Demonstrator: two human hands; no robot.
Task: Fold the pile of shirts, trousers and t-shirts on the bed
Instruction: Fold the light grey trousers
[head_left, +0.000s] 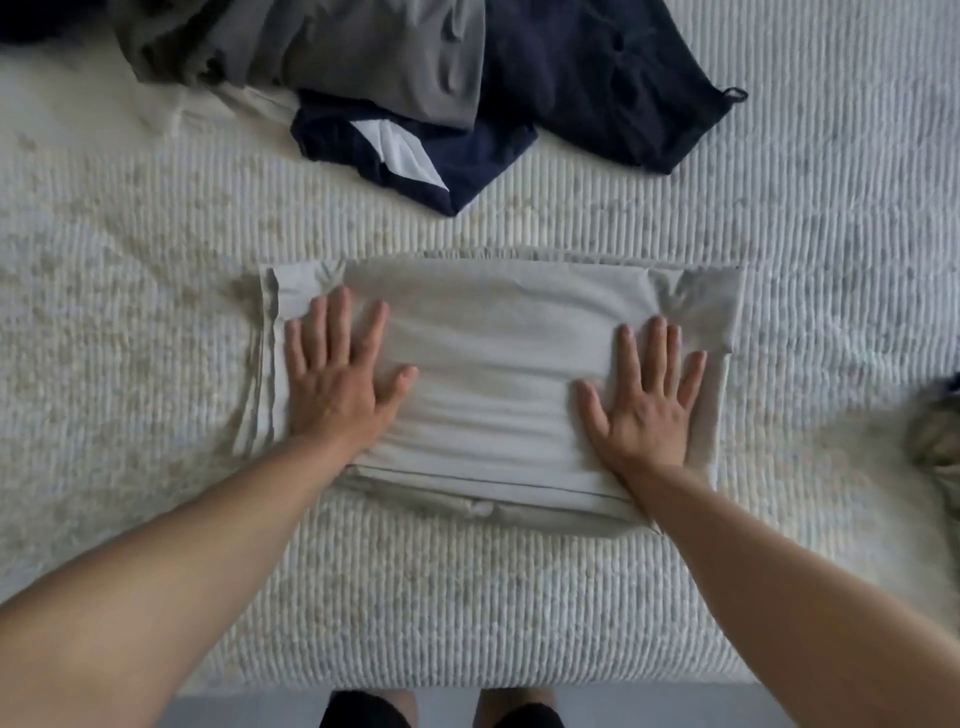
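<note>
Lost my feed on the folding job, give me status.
Left hand and right hand open, flat on the folded pale grey garment. Unfolded navy and grey clothes pile waits beyond. Nothing in the way.

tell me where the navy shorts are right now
In the head view the navy shorts lie at the top centre of the bed, partly under the grey garment, beyond the folded beige garment.

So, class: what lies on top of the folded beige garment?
Both hands, left and right, rest flat on the garment, fingers spread. The cloth beneath the palms is covered.
</note>
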